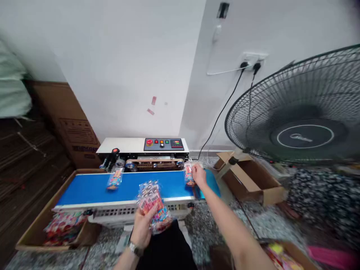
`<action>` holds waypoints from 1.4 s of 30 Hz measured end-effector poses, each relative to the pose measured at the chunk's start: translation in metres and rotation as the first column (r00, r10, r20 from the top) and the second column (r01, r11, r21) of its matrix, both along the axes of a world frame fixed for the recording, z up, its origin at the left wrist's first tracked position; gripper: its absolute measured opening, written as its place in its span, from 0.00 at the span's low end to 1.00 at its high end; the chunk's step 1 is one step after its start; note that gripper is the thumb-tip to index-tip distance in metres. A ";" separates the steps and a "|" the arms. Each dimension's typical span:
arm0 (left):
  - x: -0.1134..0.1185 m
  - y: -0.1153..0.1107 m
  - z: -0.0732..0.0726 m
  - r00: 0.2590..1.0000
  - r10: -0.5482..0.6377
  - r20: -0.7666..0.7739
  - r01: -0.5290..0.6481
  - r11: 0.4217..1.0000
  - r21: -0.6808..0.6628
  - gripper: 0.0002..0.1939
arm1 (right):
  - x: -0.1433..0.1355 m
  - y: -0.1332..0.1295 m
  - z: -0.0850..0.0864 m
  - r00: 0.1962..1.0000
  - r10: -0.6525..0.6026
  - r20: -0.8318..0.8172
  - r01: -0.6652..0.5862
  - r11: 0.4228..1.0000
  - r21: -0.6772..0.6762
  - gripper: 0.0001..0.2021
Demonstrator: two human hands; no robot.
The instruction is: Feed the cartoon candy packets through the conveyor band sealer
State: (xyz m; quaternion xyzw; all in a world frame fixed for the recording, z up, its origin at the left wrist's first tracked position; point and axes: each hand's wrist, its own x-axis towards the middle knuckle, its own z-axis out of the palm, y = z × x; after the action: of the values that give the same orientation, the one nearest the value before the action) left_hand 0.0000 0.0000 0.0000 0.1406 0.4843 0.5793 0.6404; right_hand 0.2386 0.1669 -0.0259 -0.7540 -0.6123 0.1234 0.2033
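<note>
A bunch of small clear packets (154,206) with pink labels and bright printing is clasped in my left hand (143,225), in front of the conveyor's near edge. My right hand (199,175) is pinched on the side of a single packet (188,174) at the right end of the blue conveyor belt (165,182). That packet stands close to the sealing machine's (140,146) right end. Farther left, another packet (115,177) rides on the belt, its top edge at the machine.
A carton (64,228) of finished-looking packets stands under the belt's left end. An open carton (253,176) and a large fan (303,123) are on the right. Another carton (284,255) with colourful packets is at lower right. Power cords (225,105) run down the wall.
</note>
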 end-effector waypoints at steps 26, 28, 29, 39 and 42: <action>-0.002 -0.003 -0.003 0.996 0.055 0.064 -0.057 0.998 0.033 0.18 | -0.017 -0.036 0.011 0.982 -0.030 -0.185 0.048 0.995 0.091 0.14; -0.002 -0.004 -0.004 0.997 0.045 0.061 -0.046 0.999 0.025 0.18 | -0.002 -0.020 0.006 0.993 -0.085 -0.079 0.088 0.996 0.033 0.13; -0.001 -0.004 -0.004 0.997 0.041 0.061 -0.042 0.999 0.022 0.18 | 0.002 -0.013 0.004 0.994 -0.093 -0.062 0.094 0.995 0.020 0.12; 0.004 -0.003 0.002 0.997 -0.003 0.081 -0.001 0.999 0.049 0.15 | -0.052 -0.026 0.016 0.940 0.241 -0.240 -0.230 0.970 0.072 0.13; 0.007 -0.002 0.006 0.996 -0.007 0.088 0.000 0.997 0.075 0.15 | -0.076 -0.064 0.028 0.646 0.469 -0.603 -0.492 0.859 0.141 0.14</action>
State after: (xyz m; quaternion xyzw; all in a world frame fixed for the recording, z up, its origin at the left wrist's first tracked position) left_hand 0.0073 -0.0018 0.0057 0.1398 0.4334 0.6016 0.6563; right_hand 0.1627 0.1031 0.0021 -0.4847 -0.6865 0.4231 0.3386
